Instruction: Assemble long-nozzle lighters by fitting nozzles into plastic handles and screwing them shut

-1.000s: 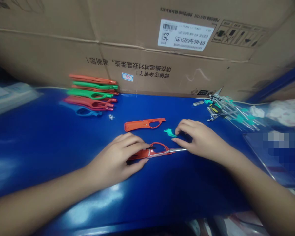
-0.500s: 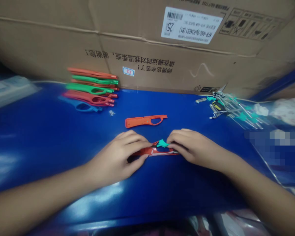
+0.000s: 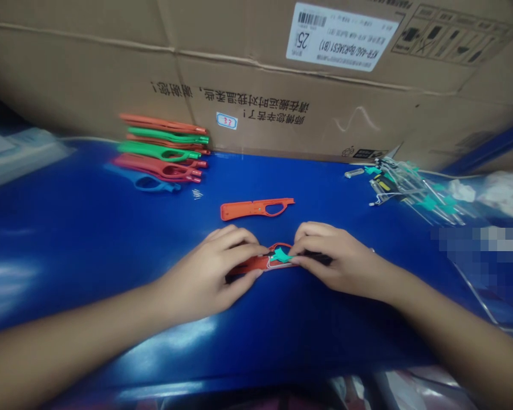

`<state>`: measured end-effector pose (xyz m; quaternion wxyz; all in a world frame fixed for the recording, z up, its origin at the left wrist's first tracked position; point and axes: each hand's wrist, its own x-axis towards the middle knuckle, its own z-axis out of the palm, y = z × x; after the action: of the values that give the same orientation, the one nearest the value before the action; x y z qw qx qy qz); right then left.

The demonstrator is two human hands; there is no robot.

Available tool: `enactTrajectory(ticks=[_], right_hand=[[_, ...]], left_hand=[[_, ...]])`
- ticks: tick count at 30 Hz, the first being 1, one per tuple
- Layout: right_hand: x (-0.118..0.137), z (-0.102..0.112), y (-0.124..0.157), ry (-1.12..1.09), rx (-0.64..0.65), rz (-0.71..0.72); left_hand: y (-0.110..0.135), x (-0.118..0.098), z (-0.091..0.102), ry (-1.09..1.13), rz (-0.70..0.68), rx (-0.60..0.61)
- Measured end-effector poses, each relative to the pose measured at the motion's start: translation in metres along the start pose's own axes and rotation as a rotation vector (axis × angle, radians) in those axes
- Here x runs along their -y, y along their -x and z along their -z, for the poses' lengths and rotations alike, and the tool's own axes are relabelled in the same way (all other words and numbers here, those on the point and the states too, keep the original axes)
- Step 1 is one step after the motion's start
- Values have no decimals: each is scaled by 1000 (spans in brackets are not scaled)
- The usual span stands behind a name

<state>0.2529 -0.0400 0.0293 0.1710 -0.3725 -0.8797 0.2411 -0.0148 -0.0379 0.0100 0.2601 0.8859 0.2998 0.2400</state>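
On the blue table, my left hand (image 3: 226,267) is closed on the wide end of an orange lighter casing half (image 3: 256,264), holding it at the table. White wire runs inside it beside the finger loop. My right hand (image 3: 337,256) pinches a small teal trigger piece (image 3: 281,255) between thumb and forefinger, over the loop opening of the casing. Whether the trigger touches the casing I cannot tell. The casing's narrow end is hidden behind my right fingers. Just beyond both hands lies a second orange casing half (image 3: 248,210), its inside facing up.
Stacked casings (image 3: 162,151) in orange, green, red and blue lie at the back left, near a few small metal pins (image 3: 197,194). Teal triggers and clear tubes with wires (image 3: 414,191) are heaped back right. A cardboard box (image 3: 239,68) stands along the back.
My right hand has lowered the teal trigger slightly down and left into the loop area of the casing. My left hand keeps its hold. The whole view has shifted a little.
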Motion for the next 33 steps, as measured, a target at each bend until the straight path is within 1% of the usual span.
enactTrajectory(ticks=[4, 7, 13, 16, 18, 21, 27, 33], right_hand=[[1, -6, -2, -50, -52, 25], [1, -8, -2, -14, -76, 74], [0, -9, 0, 149, -46, 150], [-1, -10, 1, 189, -68, 199], [-1, -10, 0, 205, -76, 205], [-1, -11, 0, 232, -72, 215], [2, -7, -1, 315, -51, 300], [6, -4, 0, 364, -7, 301]], left_hand=[[0, -3, 1, 19, 28, 16], [0, -4, 0, 23, 48, 9], [-1, -4, 0, 37, 96, 19], [-1, -4, -1, 41, 104, 13], [-2, -4, -1, 46, 106, 13], [-2, -4, -1, 57, 104, 9], [-1, -4, -1, 61, 95, -9], [-1, -4, -3, 56, 82, -31]])
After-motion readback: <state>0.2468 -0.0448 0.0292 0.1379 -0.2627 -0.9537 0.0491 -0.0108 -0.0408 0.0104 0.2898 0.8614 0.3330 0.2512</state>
